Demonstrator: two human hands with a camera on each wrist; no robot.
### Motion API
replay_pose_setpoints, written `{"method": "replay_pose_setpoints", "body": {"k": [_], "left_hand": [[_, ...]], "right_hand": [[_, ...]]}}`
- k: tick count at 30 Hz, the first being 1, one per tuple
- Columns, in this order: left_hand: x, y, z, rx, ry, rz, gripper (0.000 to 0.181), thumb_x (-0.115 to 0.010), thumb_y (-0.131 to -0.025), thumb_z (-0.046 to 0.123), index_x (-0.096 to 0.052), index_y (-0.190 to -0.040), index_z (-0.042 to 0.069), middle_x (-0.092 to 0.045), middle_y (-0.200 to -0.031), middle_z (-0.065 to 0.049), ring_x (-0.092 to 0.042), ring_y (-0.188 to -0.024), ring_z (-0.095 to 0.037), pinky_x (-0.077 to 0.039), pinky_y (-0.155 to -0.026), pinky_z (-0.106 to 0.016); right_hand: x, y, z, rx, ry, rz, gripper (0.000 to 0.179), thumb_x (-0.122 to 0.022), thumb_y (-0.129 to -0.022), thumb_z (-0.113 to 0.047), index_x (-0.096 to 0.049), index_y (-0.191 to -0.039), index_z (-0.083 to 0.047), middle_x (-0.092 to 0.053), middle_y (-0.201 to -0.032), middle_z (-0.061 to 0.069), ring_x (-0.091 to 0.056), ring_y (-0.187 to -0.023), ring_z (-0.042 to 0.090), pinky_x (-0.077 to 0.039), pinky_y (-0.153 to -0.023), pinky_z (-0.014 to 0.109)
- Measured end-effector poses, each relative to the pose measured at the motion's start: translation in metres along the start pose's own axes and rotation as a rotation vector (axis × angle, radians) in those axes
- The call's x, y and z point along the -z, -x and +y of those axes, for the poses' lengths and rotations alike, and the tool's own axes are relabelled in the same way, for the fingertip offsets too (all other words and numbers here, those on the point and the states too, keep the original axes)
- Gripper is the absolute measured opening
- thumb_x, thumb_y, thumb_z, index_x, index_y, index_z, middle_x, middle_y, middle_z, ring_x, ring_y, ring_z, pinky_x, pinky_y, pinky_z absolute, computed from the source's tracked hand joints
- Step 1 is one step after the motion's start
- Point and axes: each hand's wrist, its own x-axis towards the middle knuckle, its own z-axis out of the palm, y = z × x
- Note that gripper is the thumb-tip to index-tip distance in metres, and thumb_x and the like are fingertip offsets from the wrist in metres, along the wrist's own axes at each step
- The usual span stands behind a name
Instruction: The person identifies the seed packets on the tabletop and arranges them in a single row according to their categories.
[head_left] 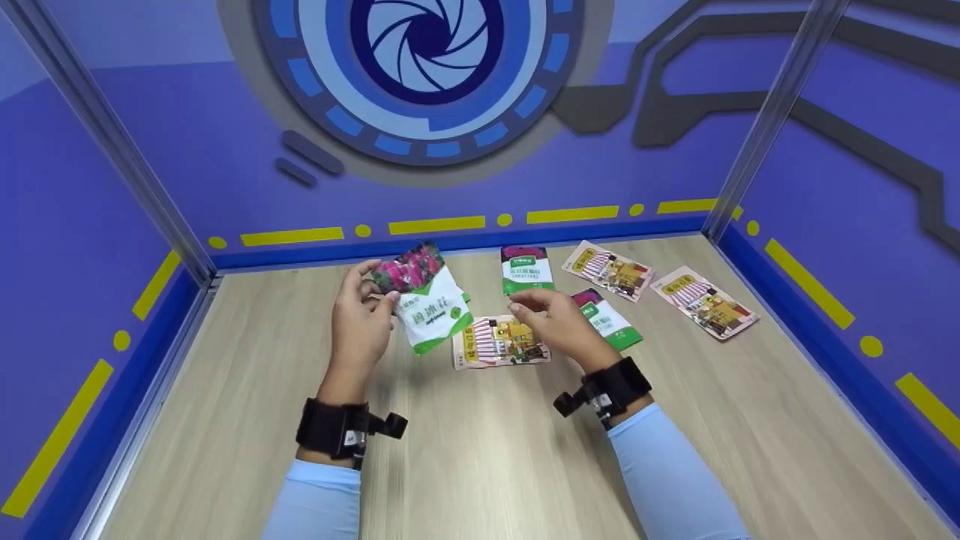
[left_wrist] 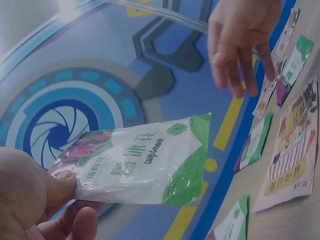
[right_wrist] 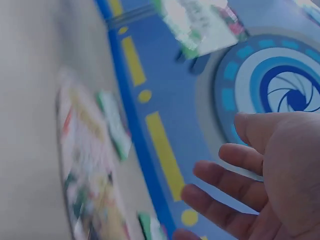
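Observation:
My left hand (head_left: 360, 321) pinches a flower seed packet (head_left: 436, 313) by its pictured end, thumb on the front. The packet is white and green with pink flowers, tilted and raised off the table, as the left wrist view shows. Nothing is in my right hand (head_left: 561, 327); its fingers are spread and loosely bent in the right wrist view. Below and between the hands lies a pink packet (head_left: 491, 345) with a striped awning and a yellow house. Another white-and-green packet (left_wrist: 233, 221) lies on the table, mostly hidden behind the held one in the head view.
Two more green-and-white packets, one behind (head_left: 527, 271) and one beside (head_left: 615, 325) the right hand, lie on the wooden table (head_left: 465, 457). Farther right are two pink packets, one upper (head_left: 609, 271) and one lower (head_left: 706, 303). Blue printed walls (head_left: 480, 187) enclose the back and sides.

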Motion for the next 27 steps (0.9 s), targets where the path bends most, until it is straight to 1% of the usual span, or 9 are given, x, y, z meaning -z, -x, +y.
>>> {"method": "replay_pose_setpoints", "body": {"k": [2, 5, 7, 9, 13, 17, 19, 23, 27], "left_hand": [[-0.003, 0.002, 0.004, -0.010, -0.008, -0.016, 0.053, -0.067, -0.109, 0.002, -0.054, -0.156, 0.023, -0.074, -0.110, -0.012, -0.072, -0.087, -0.024, -0.055, -0.065, -0.025], [-0.007, 0.007, 0.010, -0.027, -0.035, -0.039, 0.055, -0.069, -0.108, 0.002, -0.054, -0.158, 0.022, -0.074, -0.110, -0.011, -0.072, -0.085, -0.023, -0.054, -0.065, -0.025], [-0.010, 0.010, 0.014, -0.039, -0.056, -0.055, 0.059, -0.070, -0.108, 0.004, -0.053, -0.161, 0.020, -0.074, -0.110, -0.011, -0.072, -0.087, -0.022, -0.056, -0.067, -0.026], [-0.011, 0.013, 0.017, -0.039, -0.066, -0.073, 0.064, -0.071, -0.107, 0.005, -0.049, -0.166, 0.020, -0.073, -0.112, -0.011, -0.073, -0.088, -0.022, -0.056, -0.069, -0.026], [-0.011, 0.017, 0.021, -0.020, -0.061, -0.105, 0.072, -0.073, -0.107, 0.008, -0.043, -0.170, 0.024, -0.074, -0.113, -0.009, -0.072, -0.090, -0.021, -0.057, -0.068, -0.026], [-0.011, 0.020, 0.025, -0.019, -0.047, -0.122, 0.073, -0.074, -0.107, 0.010, -0.044, -0.170, 0.028, -0.075, -0.108, -0.007, -0.072, -0.087, -0.021, -0.056, -0.064, -0.026], [-0.012, 0.021, 0.026, -0.019, -0.032, -0.126, 0.070, -0.074, -0.107, 0.012, -0.045, -0.169, 0.027, -0.076, -0.105, -0.007, -0.073, -0.085, -0.022, -0.056, -0.061, -0.026], [-0.014, 0.024, 0.028, -0.015, -0.016, -0.142, 0.057, -0.073, -0.108, 0.019, -0.053, -0.161, 0.013, -0.078, -0.102, -0.008, -0.078, -0.080, -0.020, -0.057, -0.056, -0.026], [-0.017, 0.027, 0.029, -0.002, -0.022, -0.203, 0.037, -0.071, -0.110, 0.023, -0.066, -0.142, 0.005, -0.079, -0.104, -0.011, -0.079, -0.079, -0.021, -0.057, -0.054, -0.026]], "right_hand": [[-0.002, -0.004, -0.010, 0.029, -0.092, -0.063, 0.044, -0.065, -0.113, -0.040, -0.070, -0.146, -0.012, -0.079, -0.135, 0.009, -0.074, -0.124, 0.028, -0.063, -0.106, 0.049], [-0.005, -0.008, -0.021, 0.050, -0.208, -0.158, 0.047, -0.066, -0.112, -0.041, -0.068, -0.149, -0.011, -0.079, -0.133, 0.011, -0.076, -0.120, 0.032, -0.066, -0.098, 0.046], [-0.007, -0.008, -0.027, 0.058, -0.237, -0.198, 0.048, -0.066, -0.112, -0.041, -0.068, -0.149, -0.011, -0.079, -0.131, 0.012, -0.077, -0.116, 0.034, -0.066, -0.092, 0.041], [-0.010, -0.008, -0.032, 0.063, -0.240, -0.212, 0.047, -0.068, -0.111, -0.042, -0.070, -0.147, -0.011, -0.078, -0.128, 0.012, -0.076, -0.113, 0.037, -0.066, -0.090, 0.043], [-0.015, -0.005, -0.040, 0.090, -0.206, -0.209, 0.035, -0.069, -0.111, -0.039, -0.078, -0.130, -0.011, -0.075, -0.108, 0.006, -0.069, -0.091, 0.026, -0.060, -0.078, 0.034], [-0.016, -0.003, -0.046, 0.115, -0.180, -0.187, 0.025, -0.071, -0.110, -0.036, -0.080, -0.108, -0.013, -0.062, -0.085, -0.001, -0.056, -0.075, 0.018, -0.046, -0.065, 0.027], [-0.016, -0.002, -0.047, 0.113, -0.193, -0.158, 0.022, -0.072, -0.109, -0.033, -0.081, -0.105, -0.013, -0.061, -0.082, -0.003, -0.053, -0.072, 0.016, -0.044, -0.064, 0.025], [-0.014, 0.001, -0.050, 0.115, -0.262, -0.088, 0.019, -0.073, -0.109, -0.025, -0.081, -0.110, -0.008, -0.066, -0.083, -0.004, -0.055, -0.069, 0.014, -0.048, -0.063, 0.025], [-0.012, 0.002, -0.052, 0.128, -0.324, -0.025, 0.019, -0.073, -0.109, -0.022, -0.080, -0.108, -0.005, -0.068, -0.083, -0.002, -0.057, -0.066, 0.014, -0.052, -0.062, 0.026]]}}
